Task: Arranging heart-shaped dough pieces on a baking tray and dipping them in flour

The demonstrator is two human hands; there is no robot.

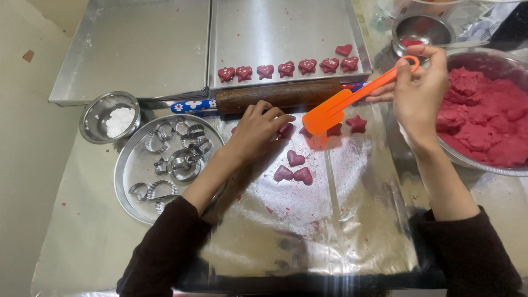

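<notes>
Dark sleeves frame a foil-covered table [363, 231], their lower ends cut off by the picture's edge. An orange spatula [330, 113], gripped by its handle in the right hand [421, 82], hangs blade-down over red dough shapes. Under the left hand [258, 129], fingers curled down onto the foil, one dough piece [286, 130] shows only partly (the rest is hidden). Three dough hearts [294, 168] lie just below that hand. Beyond, a wooden rolling pin [278, 94] lies before a tray [286, 33] of decorated hearts; a bowl of red dough [487, 118] is cropped at right.
</notes>
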